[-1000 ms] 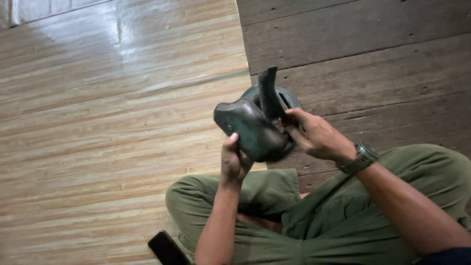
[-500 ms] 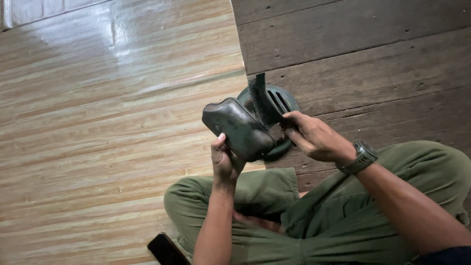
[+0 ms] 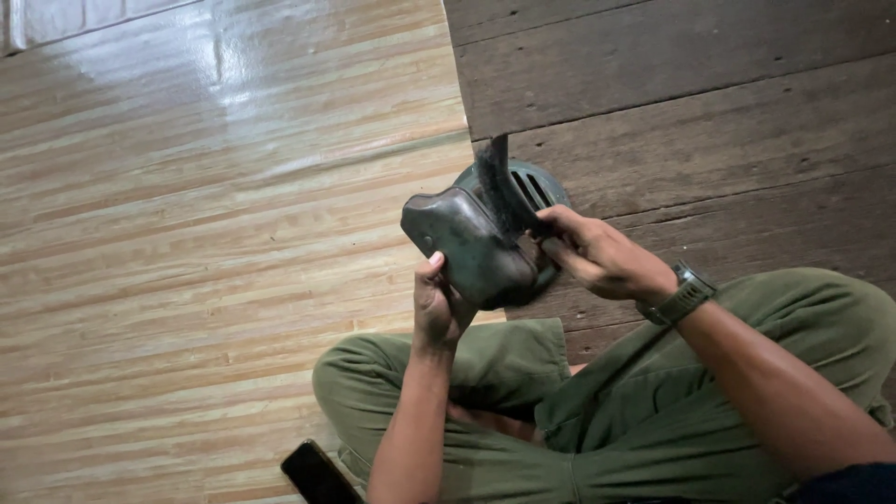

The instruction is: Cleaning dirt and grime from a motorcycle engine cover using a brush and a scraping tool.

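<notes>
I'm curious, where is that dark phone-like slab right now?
The dark slab lies on the pale wood-pattern floor at the bottom edge, just left of the person's green-trousered knee.

There is only one view, from a camera on the person's head. It looks steeply down and is close to the hands at the centre of the frame. The folded legs fill the lower right; the floor fills the rest.

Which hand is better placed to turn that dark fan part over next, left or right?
Probably the left hand: it grips the dark fan part from below by its lower edge, thumb on its face. The right hand pinches near the blade at the hub, so it steadies rather than turns.
</notes>
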